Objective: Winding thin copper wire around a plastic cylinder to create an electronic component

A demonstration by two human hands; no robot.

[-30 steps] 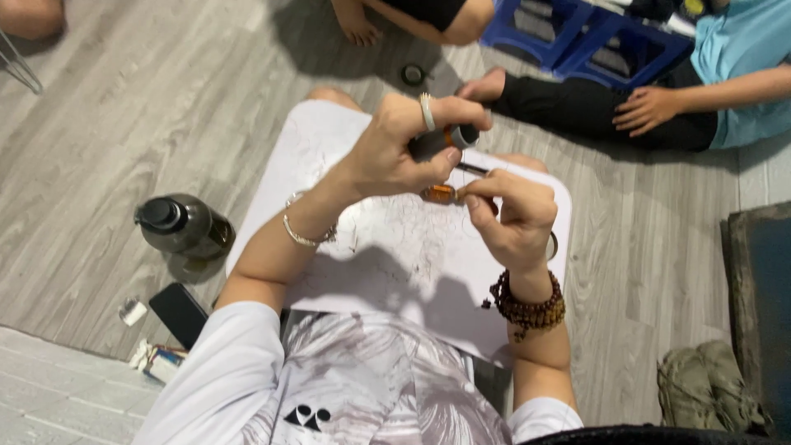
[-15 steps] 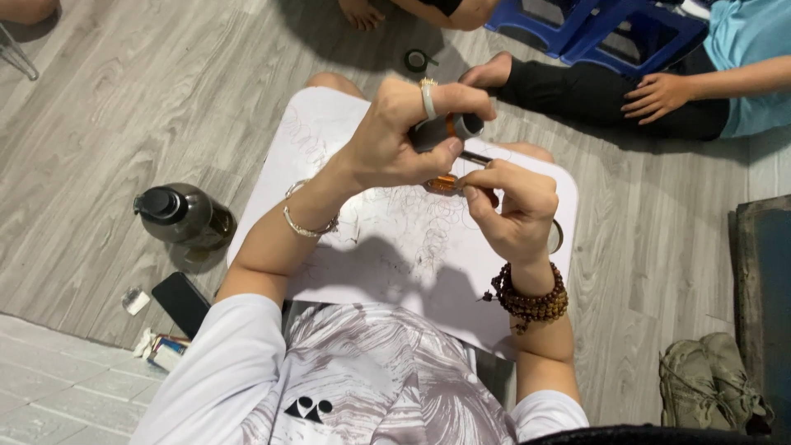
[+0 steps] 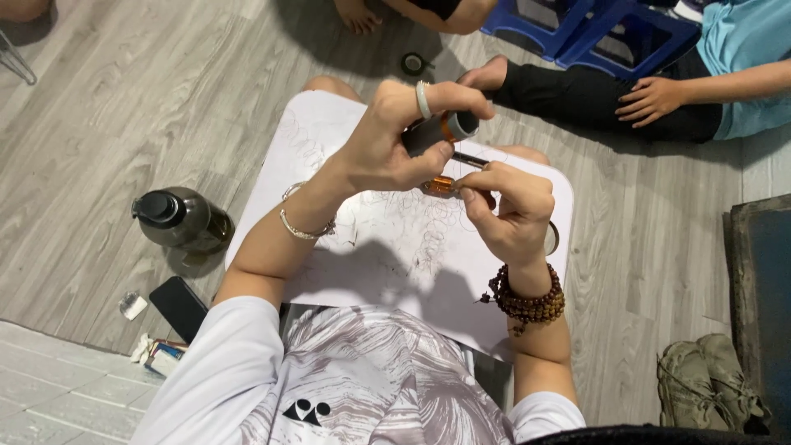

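Nearest to me is my own chest in a white and grey patterned shirt (image 3: 362, 387), seen from above. A white board (image 3: 395, 247) rests across my lap, its surface covered in thin dark scribbled loops.

Above the board, both my hands are raised and meet close together. My left hand (image 3: 387, 144) has a silver bracelet (image 3: 306, 224) at the wrist and a pale ring on one finger. Its fingers are curled around a dark cylinder (image 3: 441, 130) with an orange band near its grey end, gripping it firmly. My right hand (image 3: 511, 210) wears a brown beaded bracelet (image 3: 527, 298). Its thumb and fingers are pinched shut on a small orange piece (image 3: 441, 185), held just below the cylinder. A thin dark rod (image 3: 471, 160) runs between the two hands; I cannot tell which part it belongs to.

On the grey wood-look floor (image 3: 124, 107) to my left stand a dark bottle (image 3: 183, 219) with a black cap, a black phone (image 3: 180, 306) lying flat, and some small packets (image 3: 156, 354) beside it. To my right lies a pair of worn olive shoes (image 3: 709, 383).

Further off, another person sits on the floor in black trousers and a light blue top, one hand (image 3: 651, 99) resting on a leg. Blue plastic stools (image 3: 601, 29) stand behind them.
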